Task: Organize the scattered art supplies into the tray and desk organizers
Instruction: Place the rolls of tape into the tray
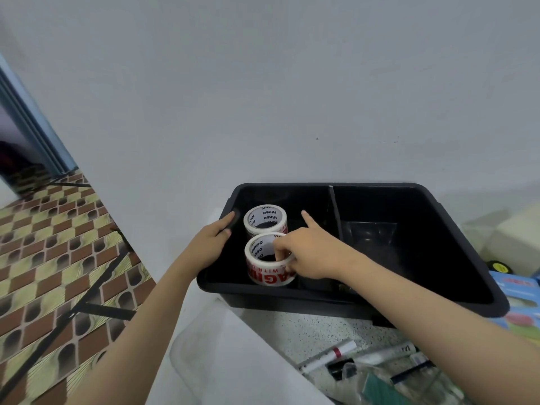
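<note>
Standing with their cores upright and holes facing up, two white tape rolls sit in the left compartment of the black tray [321, 302], one behind the other. The right hand [309, 252] pinches the near tape roll [268, 277], with fingers down inside its core and the index finger stretched out toward the divider [335, 211]. Whether this roll rests on the tray floor cannot be told. The left hand [211, 244] grips the tray's left rim, fingers curled over it.

"Ninso" is printed inside the core of the far tape roll [270, 215], upside down to the camera. The near roll carries red capitals, also inverted, of which "AGI" and "WITH" can be read.

The tray lies on a speckled table [292, 331] against a plain white wall [263, 83]. Markers [327, 358] lie on the table in front of the tray, and a blue box [520, 290] is at its right. To the left is a floor [58, 258] of brown and yellow tiles.
</note>
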The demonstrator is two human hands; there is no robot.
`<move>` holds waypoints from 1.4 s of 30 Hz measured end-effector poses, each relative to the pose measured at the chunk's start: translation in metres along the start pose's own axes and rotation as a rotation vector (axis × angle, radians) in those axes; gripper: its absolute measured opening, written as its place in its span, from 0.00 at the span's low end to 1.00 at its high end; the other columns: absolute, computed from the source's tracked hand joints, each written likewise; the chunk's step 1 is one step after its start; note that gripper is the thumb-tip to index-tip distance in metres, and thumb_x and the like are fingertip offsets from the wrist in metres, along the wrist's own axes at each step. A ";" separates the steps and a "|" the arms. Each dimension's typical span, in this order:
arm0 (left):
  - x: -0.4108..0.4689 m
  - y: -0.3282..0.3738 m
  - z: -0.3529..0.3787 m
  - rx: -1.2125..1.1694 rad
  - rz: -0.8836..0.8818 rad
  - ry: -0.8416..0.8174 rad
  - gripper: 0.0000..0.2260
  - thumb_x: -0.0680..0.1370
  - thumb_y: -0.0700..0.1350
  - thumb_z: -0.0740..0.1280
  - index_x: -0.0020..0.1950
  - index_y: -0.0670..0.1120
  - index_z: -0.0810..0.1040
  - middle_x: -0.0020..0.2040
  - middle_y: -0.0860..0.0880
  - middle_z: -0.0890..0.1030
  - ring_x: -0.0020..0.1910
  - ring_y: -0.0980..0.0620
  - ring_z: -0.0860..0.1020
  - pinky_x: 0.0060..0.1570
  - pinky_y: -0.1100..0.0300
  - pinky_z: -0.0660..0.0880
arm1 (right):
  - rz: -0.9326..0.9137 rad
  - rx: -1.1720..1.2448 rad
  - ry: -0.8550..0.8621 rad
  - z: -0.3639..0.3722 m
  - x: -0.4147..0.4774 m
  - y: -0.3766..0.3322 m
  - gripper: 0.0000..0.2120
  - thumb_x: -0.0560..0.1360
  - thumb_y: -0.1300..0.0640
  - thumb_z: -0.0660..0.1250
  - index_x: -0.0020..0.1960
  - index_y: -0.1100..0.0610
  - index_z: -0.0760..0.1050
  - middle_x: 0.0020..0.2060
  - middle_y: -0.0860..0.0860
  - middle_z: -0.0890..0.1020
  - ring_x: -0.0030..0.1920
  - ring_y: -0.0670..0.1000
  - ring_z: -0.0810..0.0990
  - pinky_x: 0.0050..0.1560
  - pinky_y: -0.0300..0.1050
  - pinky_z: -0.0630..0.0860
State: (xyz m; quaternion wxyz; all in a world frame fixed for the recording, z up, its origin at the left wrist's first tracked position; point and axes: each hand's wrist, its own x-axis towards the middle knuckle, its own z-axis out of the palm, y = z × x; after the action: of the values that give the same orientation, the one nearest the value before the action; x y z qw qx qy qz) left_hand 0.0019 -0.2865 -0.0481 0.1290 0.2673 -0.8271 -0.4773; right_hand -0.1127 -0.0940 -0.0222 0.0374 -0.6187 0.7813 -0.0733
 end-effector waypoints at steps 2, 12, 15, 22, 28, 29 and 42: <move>-0.001 -0.002 0.000 -0.001 0.000 0.001 0.20 0.82 0.39 0.56 0.73 0.53 0.65 0.72 0.53 0.67 0.70 0.55 0.65 0.67 0.64 0.57 | -0.023 0.001 0.005 0.005 0.001 -0.001 0.08 0.72 0.63 0.65 0.45 0.51 0.75 0.49 0.48 0.78 0.54 0.49 0.74 0.73 0.54 0.45; -0.001 -0.003 0.001 -0.040 -0.007 0.028 0.23 0.82 0.41 0.56 0.76 0.55 0.57 0.68 0.60 0.66 0.62 0.62 0.64 0.59 0.65 0.58 | 0.349 0.566 -0.047 0.016 -0.001 -0.004 0.29 0.66 0.64 0.74 0.63 0.51 0.66 0.56 0.53 0.77 0.49 0.50 0.78 0.45 0.42 0.78; -0.002 -0.002 0.002 -0.057 -0.010 0.042 0.23 0.82 0.41 0.56 0.76 0.54 0.58 0.70 0.58 0.66 0.62 0.62 0.64 0.59 0.65 0.59 | 0.407 0.620 -0.013 0.016 0.000 -0.009 0.40 0.66 0.64 0.74 0.71 0.52 0.57 0.55 0.53 0.78 0.49 0.49 0.78 0.43 0.39 0.76; -0.004 -0.001 0.002 -0.049 -0.014 0.060 0.23 0.82 0.41 0.57 0.76 0.53 0.59 0.73 0.54 0.66 0.66 0.58 0.66 0.62 0.64 0.59 | 0.469 0.601 -0.059 0.021 0.014 -0.021 0.25 0.67 0.61 0.75 0.62 0.56 0.75 0.55 0.53 0.80 0.54 0.51 0.78 0.55 0.44 0.76; -0.003 -0.002 0.002 -0.025 -0.015 0.064 0.23 0.81 0.40 0.57 0.76 0.52 0.60 0.72 0.52 0.67 0.69 0.53 0.66 0.68 0.59 0.60 | 0.408 0.513 -0.099 0.014 0.012 -0.019 0.26 0.69 0.55 0.74 0.66 0.54 0.72 0.60 0.52 0.78 0.58 0.51 0.76 0.58 0.43 0.73; -0.003 -0.002 0.001 -0.016 -0.018 0.066 0.23 0.81 0.41 0.58 0.76 0.52 0.60 0.72 0.52 0.68 0.69 0.52 0.67 0.69 0.57 0.61 | 0.388 0.490 -0.108 0.012 0.009 -0.018 0.26 0.70 0.54 0.73 0.67 0.53 0.72 0.61 0.52 0.77 0.59 0.52 0.75 0.58 0.43 0.73; -0.021 0.043 0.014 0.513 0.292 0.176 0.15 0.77 0.38 0.65 0.64 0.43 0.74 0.64 0.45 0.76 0.63 0.46 0.72 0.62 0.55 0.65 | 0.304 0.471 0.407 -0.018 -0.132 0.012 0.15 0.76 0.50 0.64 0.62 0.44 0.74 0.54 0.37 0.78 0.55 0.35 0.74 0.55 0.32 0.69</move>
State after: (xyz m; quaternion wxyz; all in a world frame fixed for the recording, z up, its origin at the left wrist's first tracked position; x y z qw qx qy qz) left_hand -0.0009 -0.2474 -0.0179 0.1955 0.2099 -0.9359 -0.2046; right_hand -0.0958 0.0385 -0.0111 0.0333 -0.4424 0.8176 -0.3671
